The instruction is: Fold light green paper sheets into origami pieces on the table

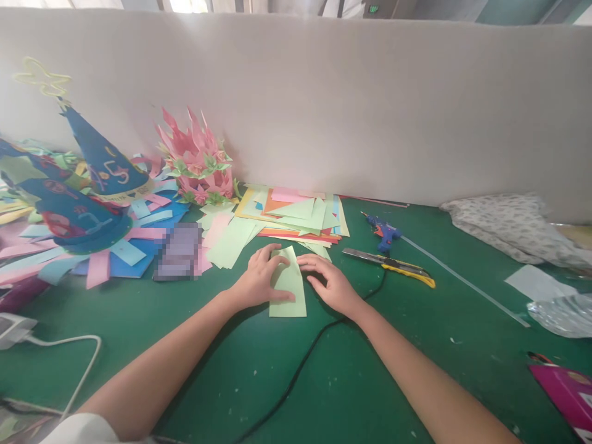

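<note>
A pale green sheet of paper (290,271) lies on the green table in front of me, its top narrowing to a point with folded upper edges. My left hand (259,277) rests on the sheet's left side, thumb stretched across the lower part and fingers spread near the top. At the upper right edge, the fingertips of my right hand (329,283) touch the paper; its fingers are slightly bent and the thumb stands apart from them. Neither hand closes around anything. Just behind the sheet lies a pile of coloured paper (296,213).
Right of my hands are a yellow utility knife (407,269), a blue glue gun (383,233) and a clear glue stick (467,282). A black cable (305,364) crosses the table (370,388). Blue paper cone hats (104,154) and a pink paper crown (201,160) stand left.
</note>
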Tool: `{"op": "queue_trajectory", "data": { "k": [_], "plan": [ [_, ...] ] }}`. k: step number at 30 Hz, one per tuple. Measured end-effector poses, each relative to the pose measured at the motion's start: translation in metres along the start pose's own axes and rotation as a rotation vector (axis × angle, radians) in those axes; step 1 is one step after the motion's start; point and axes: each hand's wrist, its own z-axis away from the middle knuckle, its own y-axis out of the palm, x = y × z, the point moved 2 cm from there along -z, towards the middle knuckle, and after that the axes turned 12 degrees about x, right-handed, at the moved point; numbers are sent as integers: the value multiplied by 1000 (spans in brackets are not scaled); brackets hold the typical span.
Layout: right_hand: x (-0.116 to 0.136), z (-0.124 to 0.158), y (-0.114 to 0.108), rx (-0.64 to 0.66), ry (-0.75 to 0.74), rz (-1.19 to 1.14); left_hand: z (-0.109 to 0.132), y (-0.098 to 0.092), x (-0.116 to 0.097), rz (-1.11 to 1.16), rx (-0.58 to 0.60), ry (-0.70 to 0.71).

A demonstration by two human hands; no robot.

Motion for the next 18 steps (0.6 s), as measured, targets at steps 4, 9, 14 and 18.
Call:
{"op": "queue_trajectory", "data": {
  "k": [4,9,14,18],
  "plan": [
    [4,-1,-1,21,-20,144,-5,0,1,35,-95,-48],
    [7,0,-2,92,-33,167,-6,-1,1,39,-107,-48],
    [6,2,-2,67,-59,63,-6,-4,1,140,-179,-11],
    [7,2,-1,120,-89,6,-7,-5,2,275,-153,27]
  ]
}}
